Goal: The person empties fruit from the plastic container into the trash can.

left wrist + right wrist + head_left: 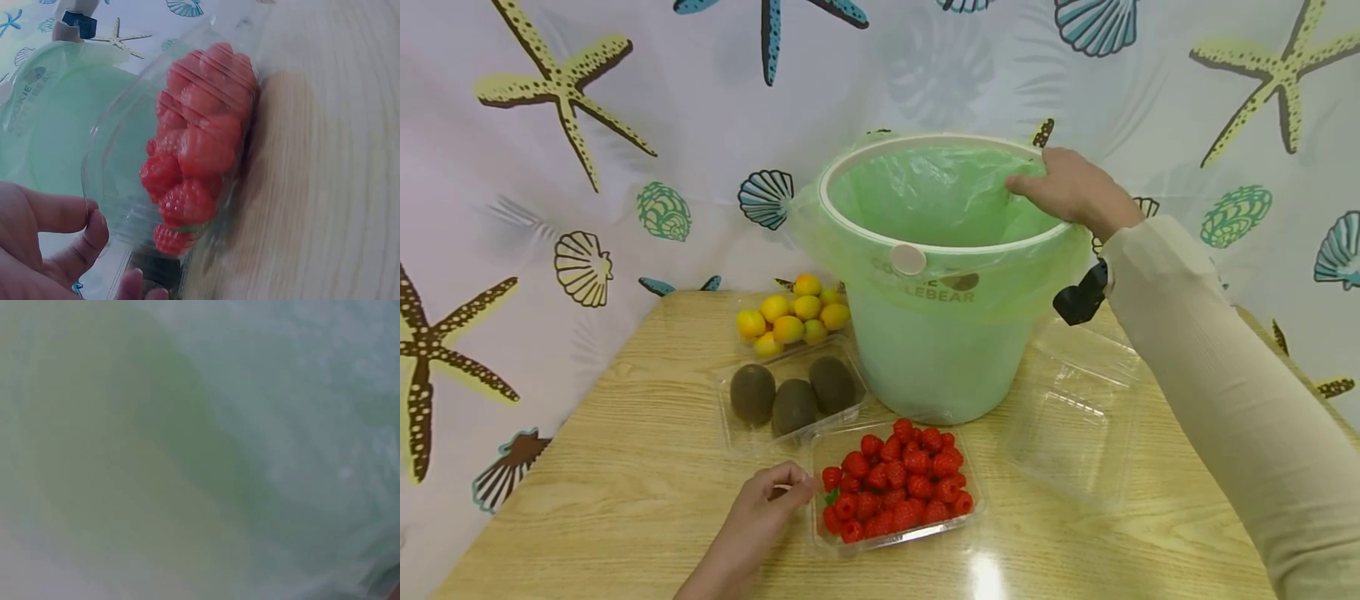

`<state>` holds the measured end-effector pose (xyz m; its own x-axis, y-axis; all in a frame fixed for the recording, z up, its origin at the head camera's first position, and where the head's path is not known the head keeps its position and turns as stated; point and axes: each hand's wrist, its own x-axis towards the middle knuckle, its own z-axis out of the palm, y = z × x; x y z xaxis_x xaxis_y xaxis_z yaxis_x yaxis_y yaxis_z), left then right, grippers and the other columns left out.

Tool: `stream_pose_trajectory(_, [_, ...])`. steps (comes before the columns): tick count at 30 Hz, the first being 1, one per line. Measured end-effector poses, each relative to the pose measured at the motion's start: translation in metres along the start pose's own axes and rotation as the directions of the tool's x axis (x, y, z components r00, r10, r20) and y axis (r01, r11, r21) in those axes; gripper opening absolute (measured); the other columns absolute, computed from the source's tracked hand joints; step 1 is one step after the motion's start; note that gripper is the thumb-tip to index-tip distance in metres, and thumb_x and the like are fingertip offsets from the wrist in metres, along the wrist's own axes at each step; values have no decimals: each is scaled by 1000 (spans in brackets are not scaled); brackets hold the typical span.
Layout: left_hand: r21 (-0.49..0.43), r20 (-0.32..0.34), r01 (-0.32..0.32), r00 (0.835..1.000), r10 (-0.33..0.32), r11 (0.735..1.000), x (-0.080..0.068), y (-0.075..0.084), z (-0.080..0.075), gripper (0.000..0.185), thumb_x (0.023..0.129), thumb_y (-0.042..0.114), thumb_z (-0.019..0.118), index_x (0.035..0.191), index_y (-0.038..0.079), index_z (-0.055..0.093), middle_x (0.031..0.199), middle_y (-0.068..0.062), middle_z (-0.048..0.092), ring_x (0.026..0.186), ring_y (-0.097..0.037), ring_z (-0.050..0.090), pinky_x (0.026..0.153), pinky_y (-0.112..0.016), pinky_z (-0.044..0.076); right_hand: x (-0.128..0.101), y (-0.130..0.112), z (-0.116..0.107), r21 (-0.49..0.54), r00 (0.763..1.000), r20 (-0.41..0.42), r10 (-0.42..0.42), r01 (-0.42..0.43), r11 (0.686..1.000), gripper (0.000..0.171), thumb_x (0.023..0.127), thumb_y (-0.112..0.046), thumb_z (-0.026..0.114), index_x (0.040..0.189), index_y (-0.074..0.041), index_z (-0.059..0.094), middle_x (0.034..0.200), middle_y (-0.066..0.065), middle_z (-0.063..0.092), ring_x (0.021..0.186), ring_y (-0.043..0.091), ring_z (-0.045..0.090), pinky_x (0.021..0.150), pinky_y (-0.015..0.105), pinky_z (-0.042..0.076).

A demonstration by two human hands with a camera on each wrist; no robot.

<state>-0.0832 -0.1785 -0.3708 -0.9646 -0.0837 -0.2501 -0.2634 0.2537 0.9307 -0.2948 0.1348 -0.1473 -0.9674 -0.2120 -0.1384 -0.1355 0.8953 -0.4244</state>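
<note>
On the wooden table (625, 467) stands a clear plastic tray of raspberries (895, 487), in front of a pale green bucket (936, 275). The tray is roughly rectangular, and in the head view its long axis runs left to right, turned a little so the right end lies farther away; its open top faces up. The left hand (760, 512) is at the tray's near left corner, the fingers curled, and the thumb and fingertips seem to pinch the rim. The left wrist view shows the same hand (56, 244) with its fingers curled close to the tray wall (119, 187), and the raspberries (194, 156) piled inside.

The right hand (1067, 192) rests on the far right rim of the bucket, fingers bent over the edge and onto the green bag (925, 192) that lines it; whether they really clamp the bag I cannot tell. The right wrist view shows only blurred green plastic (250, 425).

Through the bag, printed letters on the bucket read "LEBEAR", with another word above partly hidden; in the left wrist view it looks like "COOKIE".

Behind the raspberries is a tray with three kiwis (793, 396), and farther back a tray of small yellow fruits (793, 321). An empty clear tray (1075, 417) lies to the right of the bucket. A curtain with starfish and shells (572, 100) hangs behind.
</note>
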Motion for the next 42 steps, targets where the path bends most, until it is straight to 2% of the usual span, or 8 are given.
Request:
stream_pose_trajectory(3, [-70,-7,27,1000,-27,997,0,0,2,18,91,8,57,75,0,54,81,2,50,72,-13,45,68,-27,36,0,0,0,-5,1000,-1,-4,4,1000,80,98,-51,29,152,-3,-6,160,18,-4,146,40,6,115,57,15])
stream_pose_trajectory(6, [-158,-7,53,998,-55,986,-1,-1,3,19,91,8,55,72,6,56,105,-12,58,99,-23,53,73,-29,41,0,0,0,0,1000,-1,-5,5,1000,80,98,-51,29,152,-3,-7,160,17,-4,146,40,5,116,57,15])
stream_pose_trajectory(11, [-318,28,72,997,-67,945,-2,-2,5,22,91,8,50,70,10,55,149,-29,28,138,-42,27,71,-38,53,1,1,1,9,1000,-2,-3,3,1000,79,98,-50,30,152,-4,-5,160,17,-3,146,40,6,115,58,16])
stream_pose_trajectory(20, [-459,16,75,997,-76,885,-5,-3,11,21,88,4,49,69,10,54,142,-27,40,101,-17,56,65,-35,56,1,1,1,9,1000,1,2,-2,1000,82,97,-53,29,152,-4,-7,160,16,-5,146,40,5,116,57,15])
stream_pose_trajectory(24, [-485,19,84,996,-85,870,-4,-2,13,23,89,6,50,66,13,51,108,-11,60,81,-11,58,63,-31,55,0,1,2,11,1000,-2,6,-6,1000,82,97,-53,30,152,-4,-7,160,16,-4,146,40,5,116,57,15])
stream_pose_trajectory(29, [-514,55,103,995,-87,852,-2,-3,14,22,90,6,47,71,15,49,69,7,51,60,-5,52,58,-21,48,0,0,1,7,1000,-5,4,-4,1000,81,98,-52,29,152,-4,-8,160,16,-5,146,40,4,116,57,14])
stream_pose_trajectory(34, [-474,105,153,988,-117,867,-2,-4,12,1,93,11,45,94,11,46,75,6,51,65,-6,50,60,-21,46,0,0,1,-2,1000,2,6,-6,1000,81,98,-51,29,152,-4,-8,160,17,-6,146,40,4,116,57,14])
stream_pose_trajectory(42, [-452,239,202,966,-101,869,-1,-4,12,45,93,16,51,127,-3,29,89,2,53,74,-6,54,66,-20,50,0,0,1,-8,1000,4,-3,3,1000,81,98,-52,29,152,-4,-7,160,17,-6,146,40,3,116,57,14])
